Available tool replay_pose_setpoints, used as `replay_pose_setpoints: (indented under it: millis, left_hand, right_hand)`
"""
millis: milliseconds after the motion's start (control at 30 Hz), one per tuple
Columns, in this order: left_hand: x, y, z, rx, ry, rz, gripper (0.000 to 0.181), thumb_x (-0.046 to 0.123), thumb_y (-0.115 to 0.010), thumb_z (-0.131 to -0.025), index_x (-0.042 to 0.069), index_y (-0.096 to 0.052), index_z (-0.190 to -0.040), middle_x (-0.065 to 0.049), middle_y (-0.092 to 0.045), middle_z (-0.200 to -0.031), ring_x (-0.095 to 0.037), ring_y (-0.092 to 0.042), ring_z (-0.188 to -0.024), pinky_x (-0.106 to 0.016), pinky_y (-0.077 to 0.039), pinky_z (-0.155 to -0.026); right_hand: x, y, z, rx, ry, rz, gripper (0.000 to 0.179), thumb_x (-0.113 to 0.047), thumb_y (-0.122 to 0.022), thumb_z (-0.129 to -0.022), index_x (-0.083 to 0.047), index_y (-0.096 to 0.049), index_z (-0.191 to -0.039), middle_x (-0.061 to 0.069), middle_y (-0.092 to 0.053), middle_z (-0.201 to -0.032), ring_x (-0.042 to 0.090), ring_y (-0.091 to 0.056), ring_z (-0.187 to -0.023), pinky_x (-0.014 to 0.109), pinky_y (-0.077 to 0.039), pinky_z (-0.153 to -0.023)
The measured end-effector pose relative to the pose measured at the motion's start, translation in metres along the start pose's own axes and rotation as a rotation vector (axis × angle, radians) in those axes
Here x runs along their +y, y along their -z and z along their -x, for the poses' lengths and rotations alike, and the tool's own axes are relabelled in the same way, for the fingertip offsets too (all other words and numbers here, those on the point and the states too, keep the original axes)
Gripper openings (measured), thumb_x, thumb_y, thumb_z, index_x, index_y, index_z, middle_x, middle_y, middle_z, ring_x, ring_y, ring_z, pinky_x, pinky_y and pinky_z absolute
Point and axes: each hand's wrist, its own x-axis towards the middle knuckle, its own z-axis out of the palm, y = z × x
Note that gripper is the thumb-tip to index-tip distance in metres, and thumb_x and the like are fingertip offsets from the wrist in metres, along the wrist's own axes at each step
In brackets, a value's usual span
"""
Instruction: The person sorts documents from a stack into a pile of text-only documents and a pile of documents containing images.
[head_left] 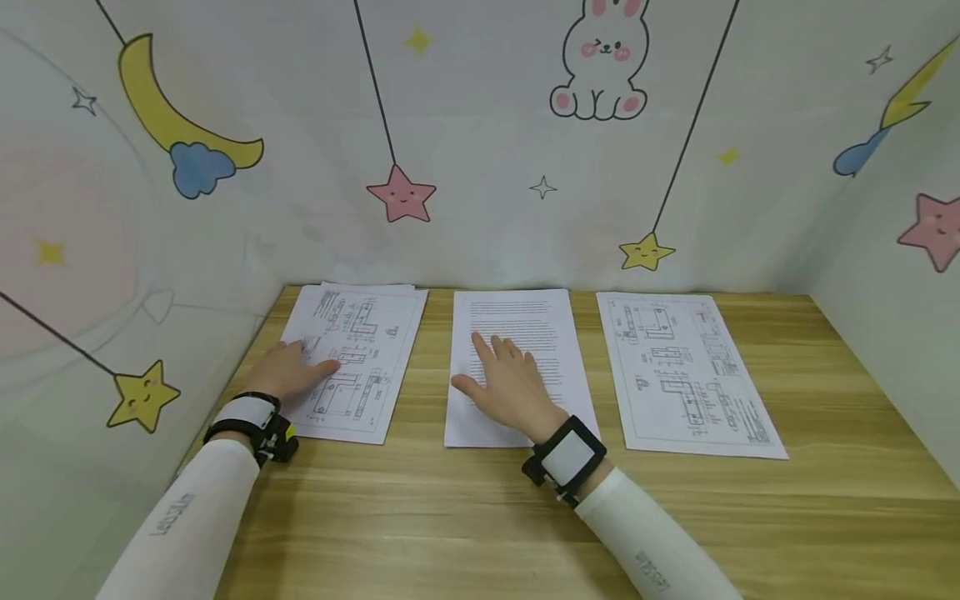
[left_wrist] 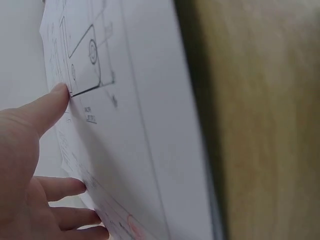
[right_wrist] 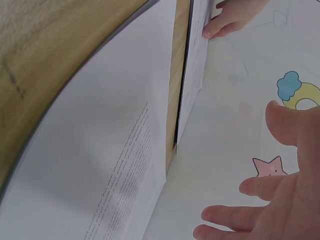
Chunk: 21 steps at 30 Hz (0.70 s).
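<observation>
Three sets of paper lie in a row on the wooden table. My left hand [head_left: 283,372] rests on the left stack of technical drawings [head_left: 381,350], thumb and fingers spread; in the left wrist view the thumb [left_wrist: 52,102] touches the top sheet. Over the middle stack of text pages [head_left: 480,425] is my right hand [head_left: 513,385], its fingers extended. The right wrist view shows that hand's fingers [right_wrist: 232,217] apart from the printed page [right_wrist: 90,115]. Farther right lies another set of technical drawings [head_left: 660,417], touched by neither hand.
The wooden table [head_left: 420,517] meets a pale backdrop [head_left: 495,242] printed with stars, a moon and a rabbit. Side panels of the same backdrop stand at left and right. Strips of bare wood separate the paper sets.
</observation>
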Motion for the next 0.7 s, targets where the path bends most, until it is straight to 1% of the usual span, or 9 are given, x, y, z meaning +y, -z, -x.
replay_pose_setpoints:
  millis: [100,300,400,467,533,600,700]
  left_hand:
    - [0.003,-0.001,0.001,-0.002,-0.005,-0.002,0.100,0.063,-0.051,-0.092,-0.014,-0.025,-0.149,-0.044,-0.029,-0.148,-0.054,-0.043,-0.126,-0.062,-0.042,-0.103]
    - [0.012,-0.004,0.002,-0.001,-0.012,-0.008,0.098,0.062,-0.052,-0.093,-0.012,-0.024,-0.150,-0.044,-0.030,-0.147,-0.055,-0.042,-0.127,-0.063,-0.041,-0.104]
    - [0.016,-0.006,0.004,0.008,-0.018,-0.010,0.096,0.061,-0.053,-0.092,-0.011,-0.027,-0.150,-0.043,-0.034,-0.145,-0.053,-0.045,-0.122,-0.062,-0.043,-0.100]
    - [0.018,-0.007,0.006,0.014,-0.023,-0.016,0.095,0.061,-0.054,-0.092,-0.011,-0.028,-0.150,-0.043,-0.037,-0.143,-0.051,-0.047,-0.119,-0.061,-0.046,-0.096]
    - [0.021,-0.007,0.007,0.017,-0.031,-0.024,0.094,0.060,-0.054,-0.092,-0.010,-0.030,-0.149,-0.042,-0.039,-0.141,-0.049,-0.050,-0.115,-0.058,-0.047,-0.091]
    - [0.023,-0.007,0.009,0.015,-0.036,-0.015,0.092,0.060,-0.052,-0.094,-0.011,-0.032,-0.148,-0.042,-0.042,-0.140,-0.047,-0.054,-0.110,-0.055,-0.050,-0.087]
    - [0.023,-0.005,0.011,0.018,-0.031,0.017,0.089,0.059,-0.048,-0.096,-0.011,-0.032,-0.148,-0.040,-0.044,-0.141,-0.046,-0.057,-0.109,-0.053,-0.053,-0.086]
  right_hand:
    - [-0.002,-0.002,0.001,-0.012,0.005,-0.004,0.074,-0.053,-0.051,-0.098,-0.009,-0.032,-0.155,0.028,-0.039,-0.153,0.048,-0.034,-0.144,0.069,-0.029,-0.112]
    - [-0.007,-0.007,0.001,-0.026,0.016,-0.027,0.074,-0.053,-0.052,-0.098,-0.009,-0.033,-0.155,0.027,-0.040,-0.153,0.047,-0.035,-0.144,0.066,-0.029,-0.113]
    - [-0.013,-0.011,0.000,-0.048,0.037,-0.047,0.074,-0.053,-0.050,-0.099,-0.008,-0.032,-0.155,0.028,-0.040,-0.153,0.046,-0.036,-0.144,0.062,-0.030,-0.115]
    - [-0.017,-0.015,-0.001,-0.070,0.052,-0.081,0.075,-0.053,-0.050,-0.099,-0.006,-0.033,-0.154,0.028,-0.040,-0.153,0.044,-0.036,-0.145,0.059,-0.031,-0.116]
    - [-0.021,-0.019,-0.002,-0.102,0.070,-0.138,0.075,-0.052,-0.049,-0.099,-0.005,-0.032,-0.154,0.026,-0.040,-0.154,0.041,-0.036,-0.146,0.054,-0.032,-0.118]
    - [-0.026,-0.024,-0.004,-0.140,0.081,-0.223,0.074,-0.050,-0.050,-0.100,-0.004,-0.031,-0.155,0.022,-0.039,-0.156,0.037,-0.036,-0.147,0.050,-0.032,-0.119]
    - [-0.034,-0.031,-0.008,-0.211,0.071,-0.366,0.074,-0.050,-0.050,-0.100,-0.008,-0.028,-0.156,0.014,-0.038,-0.159,0.030,-0.034,-0.149,0.047,-0.031,-0.120]
